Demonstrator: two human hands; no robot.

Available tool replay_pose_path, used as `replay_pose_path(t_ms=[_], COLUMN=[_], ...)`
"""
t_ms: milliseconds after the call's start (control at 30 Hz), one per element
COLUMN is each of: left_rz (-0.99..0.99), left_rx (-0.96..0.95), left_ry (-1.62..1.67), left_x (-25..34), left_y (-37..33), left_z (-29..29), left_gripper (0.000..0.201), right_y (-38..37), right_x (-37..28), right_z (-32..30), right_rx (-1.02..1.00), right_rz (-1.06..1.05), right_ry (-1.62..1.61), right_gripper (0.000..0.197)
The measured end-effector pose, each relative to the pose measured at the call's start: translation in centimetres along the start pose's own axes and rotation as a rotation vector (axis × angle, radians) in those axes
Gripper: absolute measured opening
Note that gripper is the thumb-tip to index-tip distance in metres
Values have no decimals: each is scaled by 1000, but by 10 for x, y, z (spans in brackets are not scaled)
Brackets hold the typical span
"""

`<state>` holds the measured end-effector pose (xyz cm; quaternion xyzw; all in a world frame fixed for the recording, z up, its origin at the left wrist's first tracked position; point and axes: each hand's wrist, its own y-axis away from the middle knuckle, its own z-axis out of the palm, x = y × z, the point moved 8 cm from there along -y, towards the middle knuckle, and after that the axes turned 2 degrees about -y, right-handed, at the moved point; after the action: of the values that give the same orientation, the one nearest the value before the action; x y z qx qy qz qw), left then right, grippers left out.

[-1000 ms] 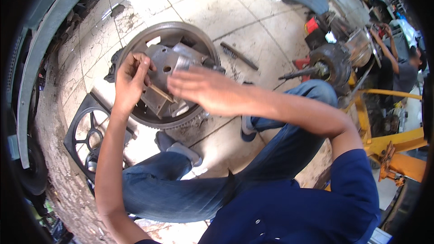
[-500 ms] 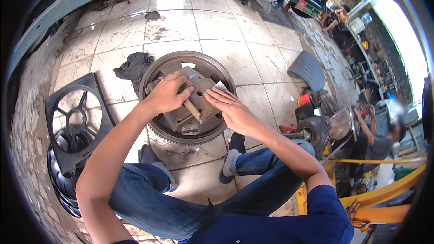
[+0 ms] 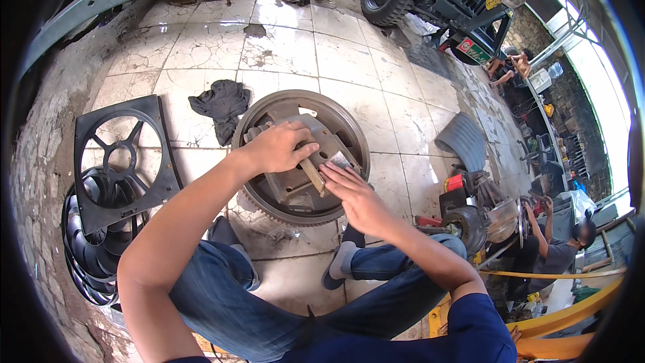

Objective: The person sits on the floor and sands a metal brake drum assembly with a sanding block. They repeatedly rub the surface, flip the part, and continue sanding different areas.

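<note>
A round steel flywheel (image 3: 363, 154) with a toothed rim lies on the floor between my feet. On top of it sits a flat metal plate (image 3: 328, 140) with round holes and a raised, tan-edged bar (image 3: 312, 176). My left hand (image 3: 282, 149) is closed over the raised bar, with the thumb along its side. My right hand (image 3: 353, 191) lies flat, fingers stretched out together, its fingertips beside the bar. Just past those fingers shows a small light-grey flat piece (image 3: 340, 160); the fingers hide part of it, and its kind is unclear.
A dark crumpled cloth (image 3: 222, 104) lies left of the flywheel. Farther left are a black fan shroud (image 3: 161, 154) and fan blades (image 3: 94, 255). At right lie a ribbed grey sheet (image 3: 463, 140) and greasy machine parts (image 3: 470, 218). A co-worker (image 3: 554, 249) sits beyond them.
The whole view has shifted, so the scene sits lower and farther right. My right hand and the light-grey piece have slid nearer to me across the plate. My left hand keeps its grip.
</note>
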<state>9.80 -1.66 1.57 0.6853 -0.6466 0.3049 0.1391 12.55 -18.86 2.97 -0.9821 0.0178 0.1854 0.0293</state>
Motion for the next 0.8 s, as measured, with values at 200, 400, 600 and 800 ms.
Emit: replay_pose_path(t_ms=[200, 400, 600, 800], left_rz=[47, -29, -236, -320], left_rx=[-40, -94, -103, 35], left_ry=[70, 31, 322, 272], left_x=[-3, -9, -24, -35], left_y=[2, 8, -2, -3], left_z=[-3, -4, 5, -2], left_gripper=[41, 38, 41, 35], right_y=[0, -4, 9, 7], right_x=[15, 10, 4, 26], right_z=[-2, -6, 0, 3], right_rx=[94, 136, 137, 173], right_rz=[29, -58, -7, 129], right_ry=[-1, -79, -18, -13], right_gripper=[66, 69, 50, 47])
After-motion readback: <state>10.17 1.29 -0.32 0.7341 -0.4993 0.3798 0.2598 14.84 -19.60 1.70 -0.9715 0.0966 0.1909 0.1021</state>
